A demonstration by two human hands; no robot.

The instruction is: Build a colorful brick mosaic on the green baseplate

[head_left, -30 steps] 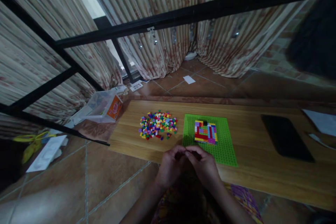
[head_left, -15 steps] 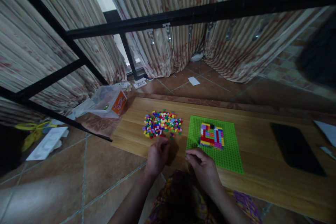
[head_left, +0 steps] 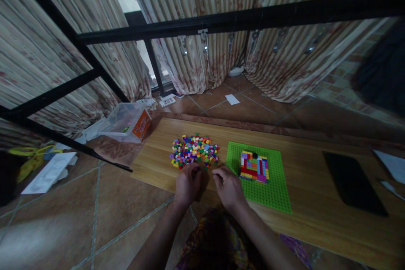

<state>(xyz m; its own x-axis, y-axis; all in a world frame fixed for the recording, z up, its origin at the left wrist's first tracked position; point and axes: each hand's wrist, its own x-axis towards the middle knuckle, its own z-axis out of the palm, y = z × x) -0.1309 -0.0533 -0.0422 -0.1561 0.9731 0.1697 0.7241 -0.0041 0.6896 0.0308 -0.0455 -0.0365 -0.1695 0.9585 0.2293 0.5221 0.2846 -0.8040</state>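
Your left hand [head_left: 187,183] fingers curl into the brick pile [head_left: 194,151] just ahead; whether they pinch one is hidden. Right hand [head_left: 228,186] loosely curled, empty-looking. A careless rake could scatter bricks off the surface [head_left: 310,202].

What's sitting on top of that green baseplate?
On the green baseplate sits a patch of multicoloured bricks near its far half. The right hand covers its near left corner, hiding anything there.

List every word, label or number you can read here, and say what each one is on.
No text can be read.
Orange label on the clear plastic box: print there, too blurred to read.
White cards on the floor: dark marks, too small to read.
Paper slip on the floor: looks blank.
Brick pile, green baseplate, black slab: no lettering visible.
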